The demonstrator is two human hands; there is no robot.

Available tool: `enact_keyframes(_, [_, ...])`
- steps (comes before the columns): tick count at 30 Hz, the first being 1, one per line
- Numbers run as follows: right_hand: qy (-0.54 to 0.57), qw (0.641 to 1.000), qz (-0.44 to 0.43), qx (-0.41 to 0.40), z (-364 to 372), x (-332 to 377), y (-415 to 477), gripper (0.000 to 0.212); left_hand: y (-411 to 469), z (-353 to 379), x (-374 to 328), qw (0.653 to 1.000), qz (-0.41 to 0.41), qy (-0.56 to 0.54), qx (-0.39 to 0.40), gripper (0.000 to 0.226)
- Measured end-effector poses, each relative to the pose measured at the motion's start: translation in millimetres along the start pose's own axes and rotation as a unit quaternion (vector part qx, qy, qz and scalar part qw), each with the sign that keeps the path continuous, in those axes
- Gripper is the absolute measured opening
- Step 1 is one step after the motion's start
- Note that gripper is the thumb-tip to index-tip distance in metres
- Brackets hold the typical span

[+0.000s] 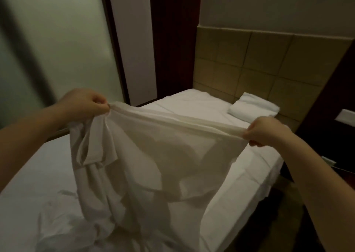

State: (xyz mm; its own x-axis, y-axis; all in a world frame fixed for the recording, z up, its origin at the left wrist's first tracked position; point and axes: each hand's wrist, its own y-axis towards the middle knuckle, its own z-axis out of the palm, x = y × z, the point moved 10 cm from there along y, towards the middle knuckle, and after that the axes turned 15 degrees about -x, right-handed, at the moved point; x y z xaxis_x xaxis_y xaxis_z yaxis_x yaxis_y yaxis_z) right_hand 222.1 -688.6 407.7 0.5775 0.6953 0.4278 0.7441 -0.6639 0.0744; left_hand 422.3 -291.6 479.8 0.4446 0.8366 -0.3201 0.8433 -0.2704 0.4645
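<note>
Your left hand (84,102) and right hand (263,131) each pinch one end of the sheet's (153,155) top hem, pulled taut between them above the bed (192,103). The rest hangs down, its lower folds bunched on the mattress near you. Open mattress runs beyond to the pillow (253,107) against the headboard (269,59). The bed's right edge drops to dark floor; a pale wall stands left.
</note>
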Motion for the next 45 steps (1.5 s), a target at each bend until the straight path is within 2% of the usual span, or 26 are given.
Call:
enact_keyframes(2, [-0.103, 0.994, 0.004, 0.037, -8, -4, -1, 0.023, 5, 4, -13, 1.000, 0.028, 0.008, -0.002, 0.037])
enact_keyframes(3, [-0.115, 0.993, 0.001, 0.031, -17, -5, 1, 0.024, 8, 4, -18, 0.999, 0.038, 0.015, -0.004, 0.042])
enact_keyframes(6, [-0.044, 0.999, 0.003, -0.032, -56, -5, 14, 0.019, 15, 1, -27, 0.999, 0.047, 0.013, -0.010, 0.059])
enact_keyframes(8, [-0.040, 0.998, -0.033, -0.040, -72, 4, 17, 0.012, 22, -2, -36, 0.998, 0.066, 0.020, -0.013, 0.065])
enact_keyframes(12, [0.142, 0.982, -0.056, -0.114, -141, 29, 37, 0.003, 52, -35, -45, 0.997, 0.053, -0.012, -0.062, 0.048])
enact_keyframes(15, [0.275, 0.952, -0.061, -0.123, -194, 52, 50, 0.009, 74, -69, -61, 0.994, 0.069, -0.036, -0.082, 0.047])
enact_keyframes(17, [0.288, 0.942, -0.093, -0.141, -223, 72, 55, 0.017, 85, -93, -72, 0.990, 0.079, -0.050, -0.103, 0.044])
enact_keyframes(19, [0.332, 0.935, -0.090, -0.089, -230, 88, 59, 0.026, 94, -116, -77, 0.987, 0.083, -0.065, -0.121, 0.044])
enact_keyframes(21, [0.421, 0.904, -0.070, -0.023, -233, 101, 62, 0.025, 98, -134, -75, 0.986, 0.074, -0.091, -0.118, 0.043])
enact_keyframes(23, [0.442, 0.893, -0.078, 0.021, -233, 110, 64, 0.023, 100, -147, -69, 0.986, 0.052, -0.095, -0.125, 0.032])
enact_keyframes(27, [0.495, 0.853, -0.128, 0.101, -220, 131, 56, 0.017, 98, -165, -56, 0.986, 0.032, -0.089, -0.140, 0.025])
enact_keyframes(29, [0.504, 0.840, -0.161, 0.123, -218, 139, 46, 0.008, 93, -170, -42, 0.987, 0.010, -0.085, -0.138, 0.028])
enact_keyframes(30, [0.495, 0.841, -0.178, 0.127, -219, 141, 41, 0.008, 89, -172, -35, 0.986, 0.000, -0.088, -0.139, 0.034])
enact_keyframes(32, [0.433, 0.869, -0.211, 0.115, -216, 143, 38, 0.015, 82, -176, -23, 0.986, -0.013, -0.078, -0.148, 0.046])
enact_keyframes(34, [0.346, 0.905, -0.236, 0.079, -211, 142, 37, 0.014, 74, -178, -18, 0.987, -0.024, -0.046, -0.152, 0.039])
enact_keyframes(37, [0.208, 0.928, -0.309, 0.025, -198, 147, 30, 0.010, 65, -179, -17, 0.988, -0.026, -0.024, -0.151, 0.021])
enact_keyframes(41, [0.056, 0.903, -0.426, -0.021, -180, 157, 13, 0.008, 60, -187, -12, 0.986, -0.042, -0.010, -0.160, 0.027])
enact_keyframes(45, [-0.005, 0.875, -0.475, -0.092, -174, 161, 11, 0.015, 51, -199, -22, 0.985, -0.040, -0.007, -0.166, 0.029])
